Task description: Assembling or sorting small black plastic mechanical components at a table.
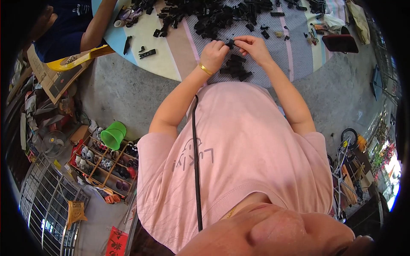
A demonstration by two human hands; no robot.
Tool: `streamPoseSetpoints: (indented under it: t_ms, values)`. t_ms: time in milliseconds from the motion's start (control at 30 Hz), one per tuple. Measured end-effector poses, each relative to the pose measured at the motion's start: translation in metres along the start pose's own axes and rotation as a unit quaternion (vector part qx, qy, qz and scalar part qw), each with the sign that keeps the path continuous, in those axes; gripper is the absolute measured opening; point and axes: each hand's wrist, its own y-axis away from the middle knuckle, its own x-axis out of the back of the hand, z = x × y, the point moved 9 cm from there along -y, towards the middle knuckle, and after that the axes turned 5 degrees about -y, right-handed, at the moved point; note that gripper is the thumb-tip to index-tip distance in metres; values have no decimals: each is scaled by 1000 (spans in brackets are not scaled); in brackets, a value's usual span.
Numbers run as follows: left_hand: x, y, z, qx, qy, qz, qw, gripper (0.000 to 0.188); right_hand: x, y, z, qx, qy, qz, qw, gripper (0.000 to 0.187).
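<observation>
Near the front edge of the round table, my left hand [215,54], with a gold bracelet at the wrist, pinches a small black plastic piece [230,44]. From the other side my right hand [255,48] grips the same piece between thumb and fingers. Its exact kind is too small to tell. Just below my hands lies a small heap of similar black pieces [234,68]. A much larger pile of black pieces [213,19] spreads beyond my hands toward the far side of the table.
A patterned cloth [171,64] covers the table. To the left sits another person [64,30] on a yellow chair [77,59]. A dark phone-like device [340,43] stands at the right edge. Behind on the floor are a shoe rack [106,164] and a green bucket [113,135].
</observation>
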Motion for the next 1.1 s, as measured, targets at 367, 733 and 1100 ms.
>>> streamPoseSetpoints:
  t_ms: [367,733,1100]
  values:
    - [-8,19,-44,351,229,-41,907,16,-13,5,-2,74,117,-7,990,18]
    - [-28,11,-51,320,265,-172,893,21,3,12,11,73,26,70,995,18]
    - [-21,8,-28,203,98,-82,971,26,-7,17,-4,110,192,52,974,18]
